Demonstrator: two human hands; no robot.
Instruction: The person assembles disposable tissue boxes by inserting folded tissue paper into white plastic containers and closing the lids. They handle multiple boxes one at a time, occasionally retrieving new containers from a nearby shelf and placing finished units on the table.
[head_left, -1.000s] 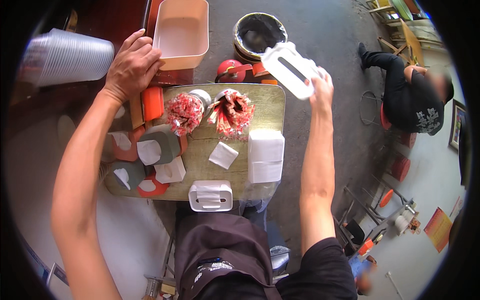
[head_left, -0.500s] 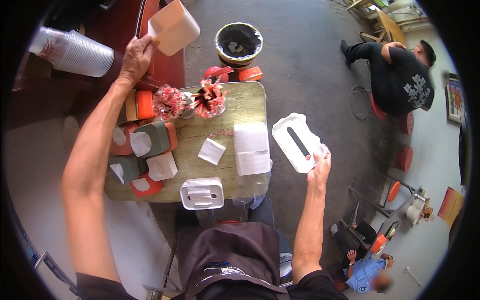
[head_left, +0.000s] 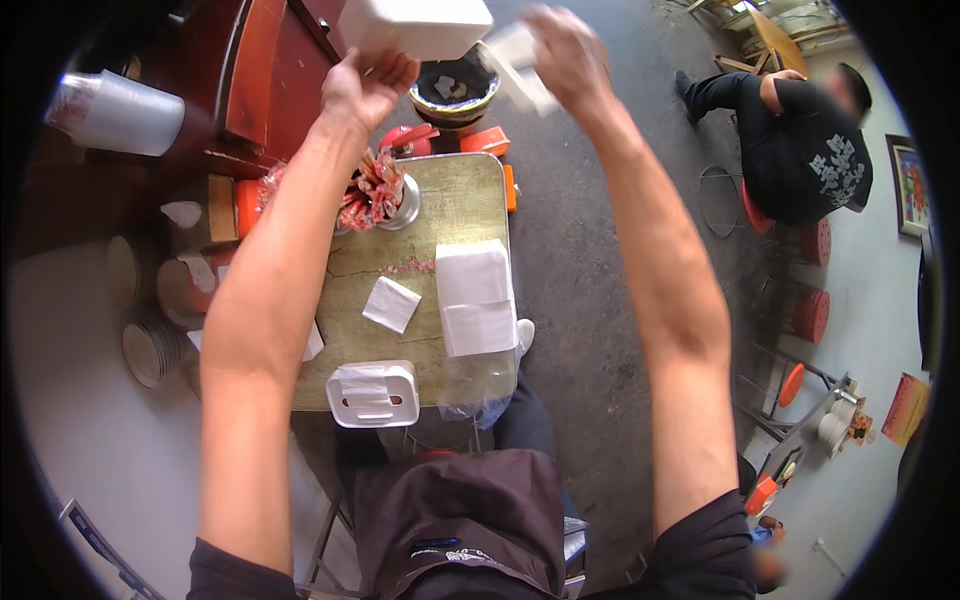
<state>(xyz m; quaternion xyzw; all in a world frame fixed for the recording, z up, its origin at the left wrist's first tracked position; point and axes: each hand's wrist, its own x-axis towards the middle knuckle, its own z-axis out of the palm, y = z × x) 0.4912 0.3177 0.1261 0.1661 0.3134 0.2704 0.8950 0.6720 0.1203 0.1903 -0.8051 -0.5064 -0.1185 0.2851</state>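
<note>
Both arms reach forward past the far edge of the table. My left hand [head_left: 370, 90], palm showing and fingers bent, holds a white tissue box body [head_left: 425, 25] from its near side. Close by on the right, my right hand [head_left: 575, 60] grips the white tissue box lid [head_left: 522, 72], smeared by motion. The waste bin [head_left: 455, 95], lined with a black bag and with bits of paper in it, stands on the floor below them. On the table [head_left: 345, 268] are a stack of white napkins [head_left: 475, 300], one loose folded napkin [head_left: 391, 304] and another white tissue box [head_left: 372, 393].
Wrapped straws [head_left: 375, 190] stand in metal cups at the table's far left. Stacked clear plastic cups [head_left: 125, 112] lie on the left, above stacked plates [head_left: 150, 352]. Red stools [head_left: 810, 315] line the right wall, near a seated person in black [head_left: 810, 150].
My left hand has moved right with the box body and turned palm up. My right hand has swung forward and left with the lid, bringing it beside the box above the bin.
</note>
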